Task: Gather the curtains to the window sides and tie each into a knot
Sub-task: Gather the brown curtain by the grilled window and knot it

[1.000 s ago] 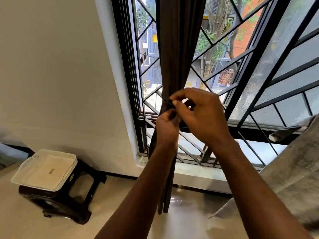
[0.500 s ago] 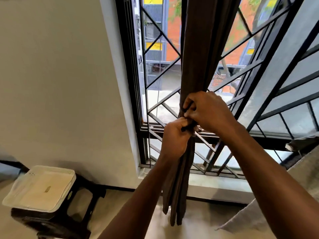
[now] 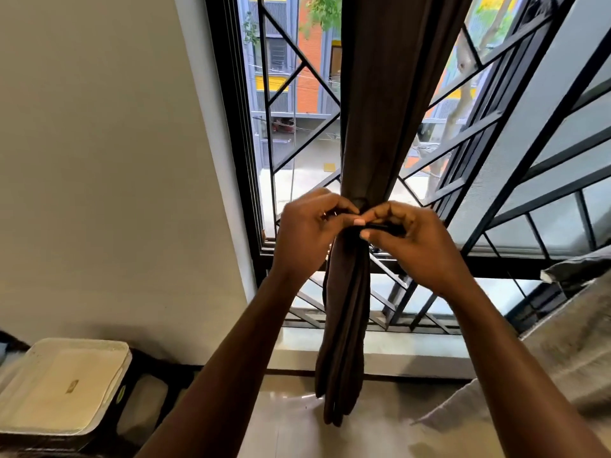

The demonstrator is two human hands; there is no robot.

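left hand (image 3: 307,233) now level with right hand (image 3: 418,241), apart — strap (image 3: 383,227) pulled horizontal

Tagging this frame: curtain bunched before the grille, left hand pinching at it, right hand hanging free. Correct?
No. The right hand is not free: the head view shows it pinching a dark strip at the bunched curtain, facing the left hand. The rest stands.

Dark curtain (image 3: 380,94) in left hand (image 3: 307,233), right hand (image 3: 416,241)
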